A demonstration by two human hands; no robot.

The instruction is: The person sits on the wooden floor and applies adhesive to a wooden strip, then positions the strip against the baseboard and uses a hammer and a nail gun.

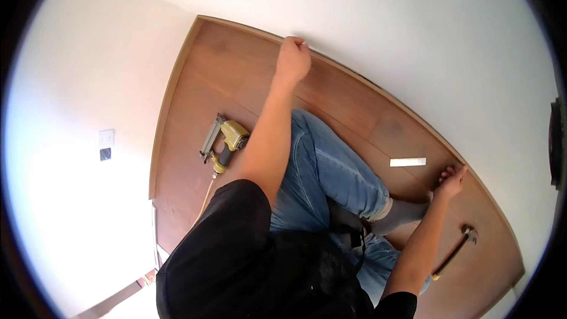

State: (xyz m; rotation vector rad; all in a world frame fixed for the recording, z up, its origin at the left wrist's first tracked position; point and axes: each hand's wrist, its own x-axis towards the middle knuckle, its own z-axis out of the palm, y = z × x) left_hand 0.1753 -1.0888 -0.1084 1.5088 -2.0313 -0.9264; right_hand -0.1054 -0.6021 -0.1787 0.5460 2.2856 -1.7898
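Wooden trim strip (425, 124), as seen in the head view: it is set along the foot of the white far wall (413, 29), curved by the lens, where the brown plank floor (236, 53) is bordered. Its far left end is met at the corner by a similar strip (171, 94), run along the foot of the left wall (88, 71). Both hands are placed at the trim, well apart. The left hand (293, 59) is curled with its fingers drawn together at the strip's upper edge; whether the strip is pinched cannot be told. The right hand (452, 182) is held farther right and nearer, its fingers partly bent and one fingertip brought to the strip's edge; a firm grip cannot be made out. Between the hands, nearer than the trim, a short white piece (407, 162) is laid on the floor. A yellow and black nail gun (230, 137), joined to a pale hose (205, 202), is rested left of the left forearm. A hammer (455, 252) is laid right of the right forearm, its head pointed away.
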